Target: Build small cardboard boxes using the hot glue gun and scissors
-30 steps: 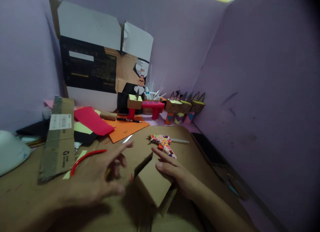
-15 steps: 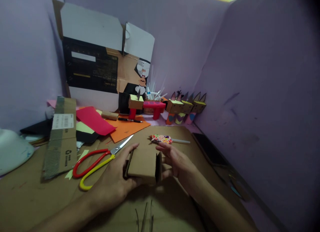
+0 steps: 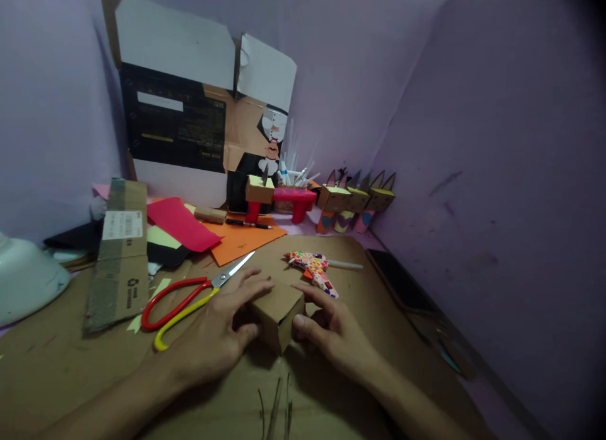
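Observation:
Between my two hands is a small brown cardboard box (image 3: 277, 310), turned with one corner towards me. My left hand (image 3: 222, 320) grips its left side, fingers on the far top edge and thumb low on the near face. On the right, my right hand (image 3: 329, 323) holds the box with thumb on the near side and fingers around the far edge. Scissors (image 3: 208, 295) with one red and one yellow handle lie left of the box. A glue gun (image 3: 312, 263) in a colourful pattern, with a clear glue stick in its back, lies just beyond it.
A cardboard sheet (image 3: 208, 402) covers the tabletop. At left lie a taped cardboard strip (image 3: 118, 263), pink paper (image 3: 182, 224) and orange paper (image 3: 246, 241). A phone (image 3: 398, 279) rests near the right wall. Cardboard animal figures (image 3: 334, 200) stand at the back.
The box has been turned so a corner faces me, and its right flap now sits closer in. My right thumb has come onto the near side. More of the glue gun shows.

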